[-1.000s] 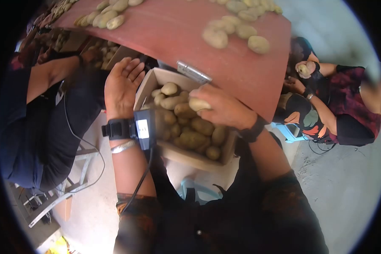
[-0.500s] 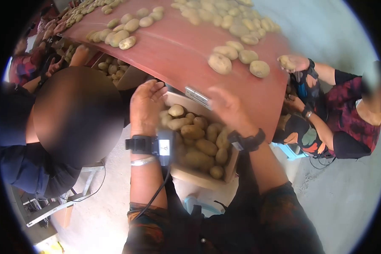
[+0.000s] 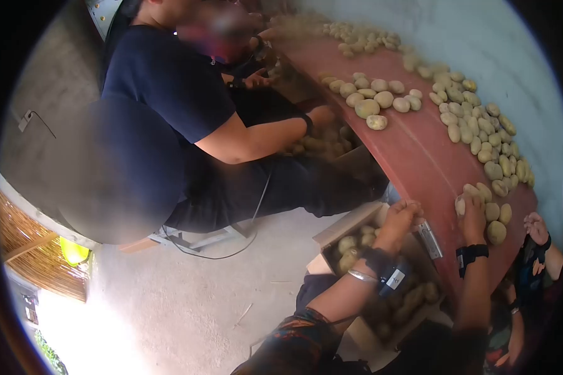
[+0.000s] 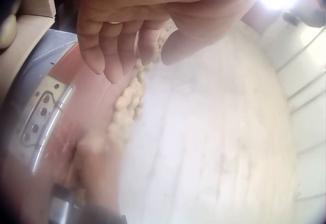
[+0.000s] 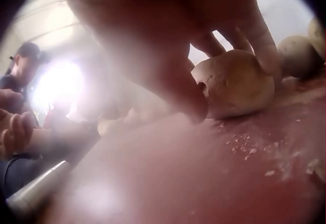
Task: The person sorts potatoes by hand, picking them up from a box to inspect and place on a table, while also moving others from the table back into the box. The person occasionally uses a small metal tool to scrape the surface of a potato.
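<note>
My right hand [image 3: 473,220] reaches onto the red table [image 3: 413,172]. In the right wrist view, its thumb and fingers grip a potato [image 5: 237,86] from both sides, low at the tabletop. A few other potatoes [image 3: 496,232] lie right beside this hand. My left hand [image 3: 400,223] hovers by the table's near edge, above the box's far end. Its fingers [image 4: 116,53] hang loosely curled with nothing between them in the left wrist view. Below my forearms, a cardboard box [image 3: 339,230] holds many potatoes, partly hidden by the left arm.
A metal hinge [image 3: 430,240] sits on the table's near edge between my hands. Loose potatoes [image 3: 475,125] spread along the far side, and a group [image 3: 381,100] lies farther left. A seated person [image 3: 169,87] works to my left; another person's hand [image 3: 535,228] is at the right.
My head view has swung left. The potato my right hand held a second ago is out of it; that hand has moved onto the table and grips a potato there. My left hand stays empty.
</note>
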Available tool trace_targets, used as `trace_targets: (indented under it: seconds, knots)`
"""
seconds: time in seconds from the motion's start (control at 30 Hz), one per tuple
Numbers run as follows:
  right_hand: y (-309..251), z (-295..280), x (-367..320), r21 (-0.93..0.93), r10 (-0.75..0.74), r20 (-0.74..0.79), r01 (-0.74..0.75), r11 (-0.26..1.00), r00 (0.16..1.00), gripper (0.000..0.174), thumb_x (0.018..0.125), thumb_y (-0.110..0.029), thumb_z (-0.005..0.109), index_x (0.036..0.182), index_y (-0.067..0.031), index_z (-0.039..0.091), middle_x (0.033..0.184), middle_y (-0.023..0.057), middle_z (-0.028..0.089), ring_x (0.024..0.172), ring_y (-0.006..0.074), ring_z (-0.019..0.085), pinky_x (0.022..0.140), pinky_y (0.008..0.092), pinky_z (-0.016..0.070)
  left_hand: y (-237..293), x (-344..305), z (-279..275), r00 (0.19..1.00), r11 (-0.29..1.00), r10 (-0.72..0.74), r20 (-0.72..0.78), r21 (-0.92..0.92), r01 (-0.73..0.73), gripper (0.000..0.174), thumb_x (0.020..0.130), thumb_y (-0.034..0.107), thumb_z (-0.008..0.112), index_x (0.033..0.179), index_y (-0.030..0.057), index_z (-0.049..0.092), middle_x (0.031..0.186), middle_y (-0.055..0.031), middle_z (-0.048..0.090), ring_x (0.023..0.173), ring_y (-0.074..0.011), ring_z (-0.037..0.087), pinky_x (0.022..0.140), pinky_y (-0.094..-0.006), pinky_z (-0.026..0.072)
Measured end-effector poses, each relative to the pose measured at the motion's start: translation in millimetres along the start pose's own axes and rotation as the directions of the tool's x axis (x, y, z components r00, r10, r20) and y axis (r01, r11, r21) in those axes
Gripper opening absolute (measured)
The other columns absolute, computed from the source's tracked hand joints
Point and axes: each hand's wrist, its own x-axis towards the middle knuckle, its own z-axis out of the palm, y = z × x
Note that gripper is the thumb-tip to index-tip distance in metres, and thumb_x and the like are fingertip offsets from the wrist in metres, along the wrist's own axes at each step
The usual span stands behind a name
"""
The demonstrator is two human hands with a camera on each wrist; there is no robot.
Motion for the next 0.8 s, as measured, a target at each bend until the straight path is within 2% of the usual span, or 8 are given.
trace_targets:
  seconds: [0.2,0.3,0.33,0.4,0.53,0.6,0.73,0.8]
  knots:
    - [-35,-64,-35,0.041,0.173,0.246,-0.188,0.981,0.954,0.046,0.069,-0.006,0.065,0.112,-0.008,0.049,0.111,0.0175,0.044,0.097,0.036,0.049,0.08,0.0448,0.0449,-8,0,-1,0.997,0.998,-0.022,0.073,0.061,0.017,0.014,0.087,0.021,0.049,0.093,0.0101,0.055,0.083,0.0004,0.059,0.072,-0.0094,0.057,0.066,-0.0239,0.0448]
    - [-41,-84,-66,0.089,0.224,0.263,-0.255,0.963,0.938,0.049,0.069,-0.006,0.064,0.115,-0.0066,0.047,0.111,0.0195,0.045,0.1,0.0378,0.048,0.083,0.0436,0.0431,-22,6,-2,0.993,0.994,-0.031,0.117,0.107,0.018,0.015,0.087,0.022,0.05,0.093,0.0101,0.055,0.083,0.0007,0.059,0.072,-0.0091,0.057,0.065,-0.0232,0.0445]
    - [-38,-83,-79,0.097,0.224,0.259,-0.256,0.962,0.94,0.049,0.069,-0.006,0.064,0.115,-0.0066,0.047,0.111,0.0195,0.045,0.1,0.0378,0.048,0.083,0.0436,0.0431,-25,6,-2,0.993,0.993,-0.027,0.117,0.115,0.013,0.015,0.087,0.022,0.05,0.093,0.0101,0.055,0.083,0.0007,0.059,0.072,-0.0091,0.057,0.065,-0.0232,0.0445]
    - [-35,-80,-100,0.275,0.015,0.026,-0.022,0.961,1.0,0.053,0.067,-0.004,0.064,0.117,-0.0049,0.047,0.11,0.0201,0.045,0.102,0.0388,0.047,0.085,0.0417,0.0414,-32,5,-2,0.988,0.993,-0.025,0.152,0.114,0.008,0.015,0.086,0.023,0.051,0.092,0.0099,0.055,0.082,0.0009,0.059,0.072,-0.0093,0.057,0.064,-0.0225,0.0445]
    - [-43,-74,-111,0.395,0.127,0.069,-0.144,0.907,0.99,0.057,0.064,-0.002,0.065,0.118,-0.0034,0.046,0.113,0.0205,0.044,0.105,0.0385,0.046,0.088,0.04,0.0397,-40,3,0,0.982,0.98,-0.048,0.183,0.2,0.011,0.016,0.086,0.023,0.051,0.093,0.0093,0.055,0.082,0.0008,0.058,0.073,-0.0088,0.057,0.062,-0.022,0.0442]
    - [-35,-64,-108,0.586,0.1,0.02,-0.093,0.805,0.995,0.058,0.062,0.0,0.066,0.116,-0.0026,0.047,0.111,0.0186,0.047,0.103,0.0363,0.048,0.087,0.0396,0.0404,-43,1,6,0.985,0.97,-0.07,0.155,0.243,0.031,0.02,0.086,0.025,0.053,0.098,0.0087,0.054,0.084,0.0004,0.056,0.07,-0.0085,0.056,0.061,-0.0211,0.0435]
    - [-47,-98,-103,0.653,0.037,0.05,-0.061,0.755,0.998,0.056,0.061,0.0,0.066,0.114,-0.0021,0.049,0.107,0.0165,0.051,0.101,0.034,0.05,0.087,0.039,0.0409,-47,-4,17,0.976,0.955,-0.056,0.209,0.298,-0.009,0.027,0.086,0.03,0.053,0.103,0.0082,0.051,0.087,-0.0001,0.055,0.066,-0.0083,0.054,0.056,-0.0211,0.0423]
    - [-55,-108,-105,0.808,0.031,0.006,-0.023,0.588,0.999,0.054,0.06,0.002,0.064,0.112,-0.0023,0.051,0.102,0.0145,0.054,0.1,0.0313,0.052,0.087,0.038,0.0408,-35,-17,29,0.979,0.907,-0.087,0.185,0.421,0.001,0.031,0.087,0.036,0.052,0.102,0.0089,0.051,0.086,0.0001,0.054,0.063,-0.0082,0.053,0.052,-0.0212,0.041]
